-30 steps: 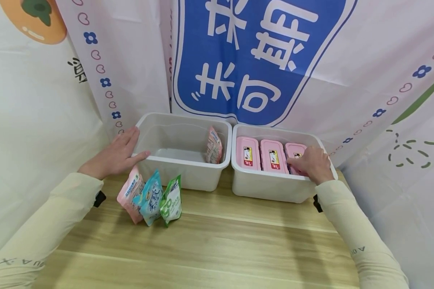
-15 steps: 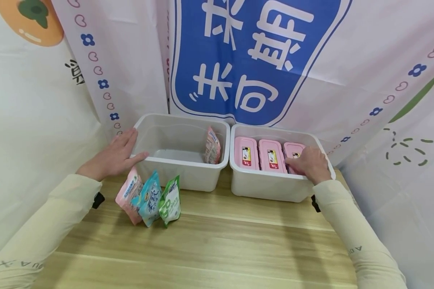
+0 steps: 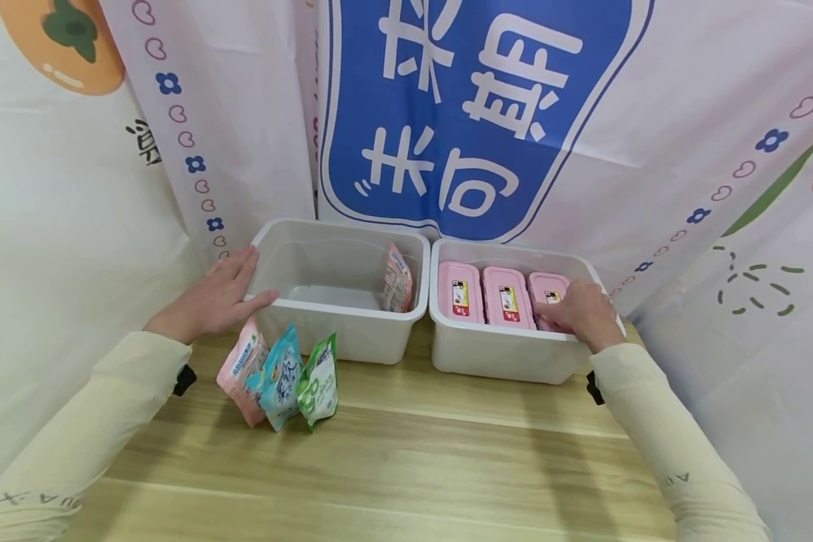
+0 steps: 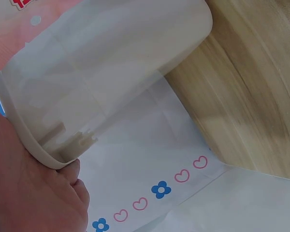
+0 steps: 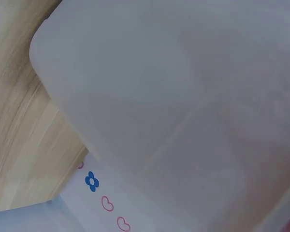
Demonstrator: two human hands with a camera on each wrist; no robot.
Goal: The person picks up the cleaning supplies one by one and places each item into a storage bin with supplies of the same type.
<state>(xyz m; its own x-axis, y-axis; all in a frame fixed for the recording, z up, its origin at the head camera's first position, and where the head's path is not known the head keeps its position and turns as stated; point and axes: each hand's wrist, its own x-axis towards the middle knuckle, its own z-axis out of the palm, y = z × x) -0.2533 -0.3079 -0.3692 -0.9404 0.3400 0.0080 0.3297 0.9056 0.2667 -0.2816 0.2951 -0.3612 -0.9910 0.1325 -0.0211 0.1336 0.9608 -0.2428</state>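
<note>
My left hand (image 3: 206, 301) rests at the near left corner of the left grey bin (image 3: 339, 310), fingers along its side and thumb over the front rim. The left wrist view shows the hand (image 4: 34, 183) against that rim. One pink pouch (image 3: 397, 282) stands inside this bin. My right hand (image 3: 583, 312) reaches into the right bin (image 3: 501, 354) and holds the rightmost pink lidded box (image 3: 549, 286), thumb at its lid, other fingertips hidden. Two similar boxes, a middle box (image 3: 510, 296) and a left box (image 3: 461, 292), stand beside it.
On the table (image 3: 406, 474), before the left bin, stand a pink pouch (image 3: 240, 376), a blue pouch (image 3: 281, 380) and a green-and-white pouch (image 3: 320, 384) close together. A printed cloth (image 3: 264, 113) hangs right behind the bins and at both sides.
Both hands, the boxes and the pouches keep their places. The head view shifts only slightly.
</note>
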